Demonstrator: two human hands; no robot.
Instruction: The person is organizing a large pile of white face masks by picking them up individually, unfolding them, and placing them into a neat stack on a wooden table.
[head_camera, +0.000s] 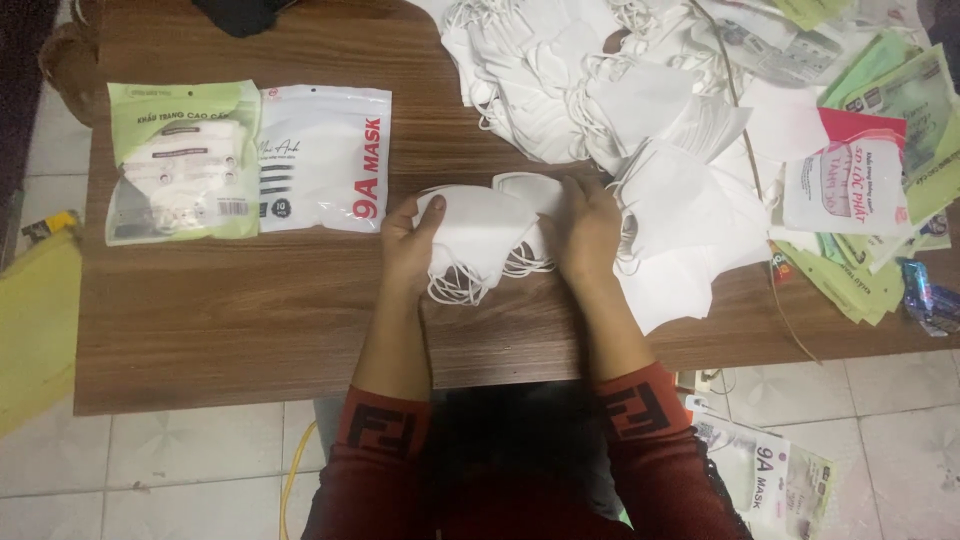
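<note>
I see both hands gripping a small stack of white folded fabric face masks (487, 232) with thin elastic loops, held just above the middle of the brown wood-grain table (250, 320). My left hand (410, 245) clamps the stack's left end, thumb on top and fingers curled beneath. My right hand (585, 230) covers the right end, fingers pressed together over the top edge. The loops dangle under the stack, touching the tabletop. Just right of the right hand lies a big loose heap of white masks (640, 130). To the left, well apart, two flat packets lie side by side: a green-edged mask packet (182, 160) and a white plastic mask packet (325, 158).
</note>
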